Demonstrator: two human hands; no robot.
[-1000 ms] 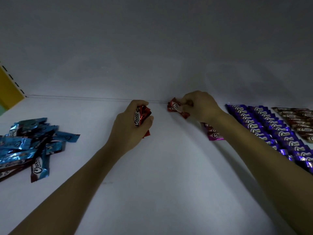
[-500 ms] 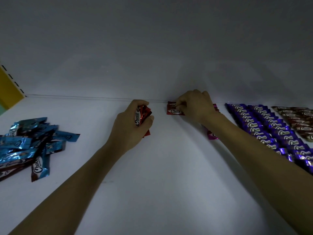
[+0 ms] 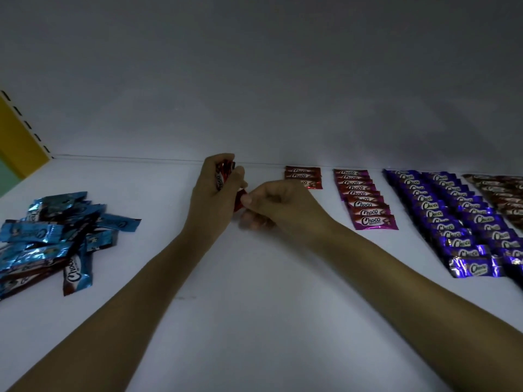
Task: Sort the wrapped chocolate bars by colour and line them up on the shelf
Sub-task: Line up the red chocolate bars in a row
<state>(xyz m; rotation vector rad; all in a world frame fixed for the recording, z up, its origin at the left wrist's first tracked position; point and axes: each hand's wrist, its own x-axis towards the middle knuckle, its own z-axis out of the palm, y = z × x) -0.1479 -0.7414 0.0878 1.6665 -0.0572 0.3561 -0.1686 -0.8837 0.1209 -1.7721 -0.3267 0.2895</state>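
My left hand (image 3: pixel 215 193) grips a small bunch of red wrapped bars (image 3: pixel 224 171), held upright near the back of the white shelf (image 3: pixel 254 278). My right hand (image 3: pixel 278 203) is just right of it and pinches the lower end of one red bar (image 3: pixel 240 200) from that bunch. A short row of red bars (image 3: pixel 302 174) lies flat against the back wall. To its right run a pink row (image 3: pixel 365 199), two purple rows (image 3: pixel 458 222) and a brown row (image 3: pixel 503 193).
A loose heap of blue wrapped bars (image 3: pixel 53 239), with some brown ones mixed in, lies at the left of the shelf. A yellow side panel (image 3: pixel 19 142) stands at the far left. The grey back wall (image 3: pixel 254 94) closes the shelf behind.
My right hand let go of a red bar laid at the back row and moved left to the bunch in my left hand, which has lifted slightly.
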